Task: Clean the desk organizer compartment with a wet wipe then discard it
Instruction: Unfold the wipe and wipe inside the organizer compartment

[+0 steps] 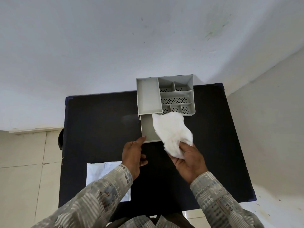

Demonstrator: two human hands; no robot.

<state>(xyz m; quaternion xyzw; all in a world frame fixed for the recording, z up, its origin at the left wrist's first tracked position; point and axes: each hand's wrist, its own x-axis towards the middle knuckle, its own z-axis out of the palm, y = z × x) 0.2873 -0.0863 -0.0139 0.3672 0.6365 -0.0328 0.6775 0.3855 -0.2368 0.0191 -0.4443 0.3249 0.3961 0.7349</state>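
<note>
A grey desk organizer (192, 83) stands at the far edge of the black table, with several perforated compartments and one tall plain one. Its drawer (148, 129) is pulled out toward me. My right hand (189, 158) grips a crumpled white wet wipe (171, 130), which hangs over the drawer's right side. The fingertips of my left hand (133, 155) touch the drawer's front left corner.
The black table (102, 125) sits against a white wall. A flat white sheet or packet (98, 171) lies at the table's near left, partly under my left sleeve. Tiled floor shows on both sides of the table.
</note>
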